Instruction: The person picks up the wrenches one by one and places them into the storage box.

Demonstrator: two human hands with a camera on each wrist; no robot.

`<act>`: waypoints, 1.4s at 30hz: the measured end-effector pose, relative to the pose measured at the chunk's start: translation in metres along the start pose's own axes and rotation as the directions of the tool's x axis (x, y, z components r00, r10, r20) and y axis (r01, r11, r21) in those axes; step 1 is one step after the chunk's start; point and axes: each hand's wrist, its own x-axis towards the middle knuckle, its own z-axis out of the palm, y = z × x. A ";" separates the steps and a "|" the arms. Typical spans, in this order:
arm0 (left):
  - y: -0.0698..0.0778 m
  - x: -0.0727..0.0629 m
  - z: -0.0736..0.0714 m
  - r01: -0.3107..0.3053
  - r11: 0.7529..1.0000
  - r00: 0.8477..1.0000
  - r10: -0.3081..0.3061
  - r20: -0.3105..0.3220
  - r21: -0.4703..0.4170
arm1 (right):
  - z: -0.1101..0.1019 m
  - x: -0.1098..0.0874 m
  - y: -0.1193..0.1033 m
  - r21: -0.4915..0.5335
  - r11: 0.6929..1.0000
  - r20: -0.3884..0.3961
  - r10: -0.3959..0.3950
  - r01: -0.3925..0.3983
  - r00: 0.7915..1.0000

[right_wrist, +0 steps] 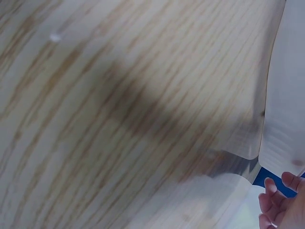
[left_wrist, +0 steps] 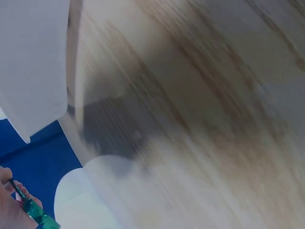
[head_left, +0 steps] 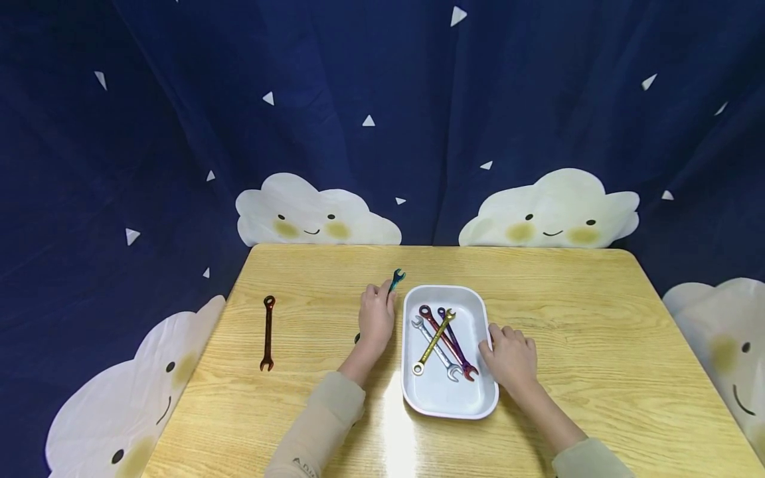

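My left hand [head_left: 377, 317] grips a green-teal combination wrench [head_left: 397, 277] just left of a white tray [head_left: 449, 406]. The wrench's open end sticks out past the fingers, and its middle is hidden by the hand. In the left wrist view the green wrench [left_wrist: 40, 214] shows at the lower left. My right hand [head_left: 512, 355] rests at the tray's right wall, its thumb at the rim and its fingers loosely bent outside. Inside the tray several wrenches lie crossed: a gold wrench [head_left: 433, 342] on top, a silver wrench [head_left: 435, 346], a red wrench [head_left: 457, 352] and a purple wrench [head_left: 452, 332].
A dark red wrench [head_left: 268, 333] lies by itself on the left part of the wooden table [head_left: 574, 318]. Behind the table's far edge hangs a dark blue curtain [head_left: 406, 86] with white clouds and triangles.
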 end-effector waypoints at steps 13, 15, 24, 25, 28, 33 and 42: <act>0.024 -0.005 -0.001 -0.014 1.000 0.998 0.014 0.058 -0.011 | -0.002 0.000 0.001 0.012 1.000 0.020 0.006 -0.006 1.000; 0.028 -0.005 -0.001 -0.012 1.000 0.997 0.013 0.072 -0.013 | -0.001 0.000 0.001 0.013 1.000 0.022 0.008 -0.008 1.000; 0.041 -0.007 0.001 -0.030 0.999 0.994 0.032 0.103 -0.023 | -0.002 0.001 0.001 0.014 1.000 0.026 0.010 -0.010 1.000; 0.042 -0.007 0.001 -0.032 0.999 0.994 0.034 0.107 -0.022 | -0.001 0.001 0.001 0.014 1.000 0.023 0.009 -0.009 1.000; 0.046 -0.009 0.002 -0.040 0.999 0.992 0.042 0.115 -0.019 | -0.001 0.000 0.000 0.015 1.000 0.011 0.000 0.000 1.000; 0.055 -0.011 0.003 -0.054 0.998 0.991 0.057 0.121 -0.022 | 0.000 0.000 0.001 0.016 1.000 -0.006 -0.007 0.007 1.000; 0.069 -0.016 0.008 -0.111 0.993 0.985 0.114 0.133 -0.031 | 0.000 0.001 0.001 0.012 1.000 0.003 0.002 -0.002 1.000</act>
